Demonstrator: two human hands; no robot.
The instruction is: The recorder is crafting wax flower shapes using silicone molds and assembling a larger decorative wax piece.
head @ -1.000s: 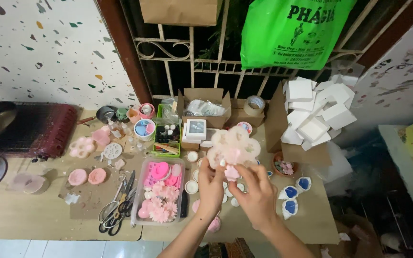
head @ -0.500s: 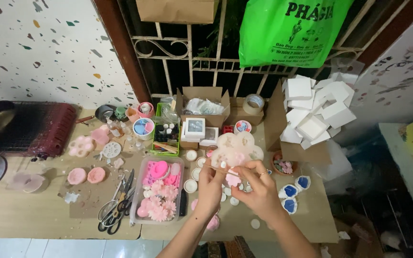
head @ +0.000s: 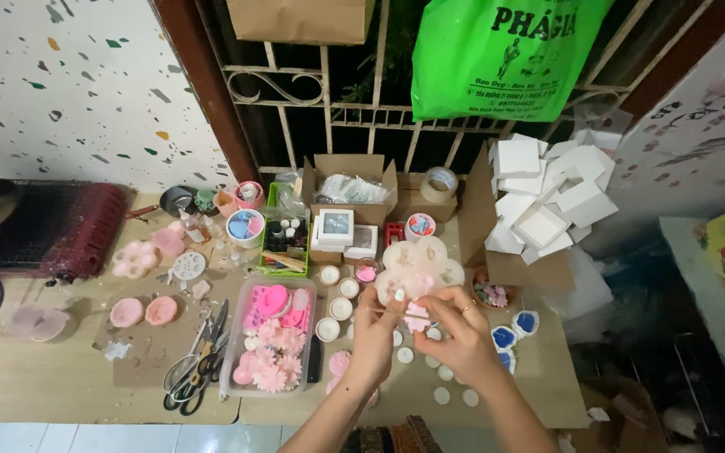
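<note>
Both hands are raised together over the middle of the table, near its front edge. The left hand (head: 377,327) and the right hand (head: 455,331) pinch the lower rim of a pale pink flower-shaped mould (head: 419,267), fingertips bunched at a small pink piece (head: 418,317) that sits at the mould's bottom edge. The grip looks like a two-sided pinch, the kind that flexes soft rubber so a cast piece can work loose, which would explain why the mould is held up rather than lying flat.

Just left of the hands a clear plastic tray (head: 232,369) holds pink flower-shaped pieces, close enough to take a finished one without reaching. Small round white cups (head: 328,329) lie scattered between tray and hands. Further left, scissors (head: 195,369) rest near the front edge, with 2 round pink discs (head: 144,311) beyond them. At the back edge stand an open cardboard box (head: 350,180), a roll of tape (head: 440,179) and a green crate of small bottles (head: 285,239). A heap of white boxes (head: 547,197) fills the right back corner, and blue-filled cups (head: 513,327) sit just right of the right hand. A green plastic bag (head: 497,54) hangs on the metal grille behind.
</note>
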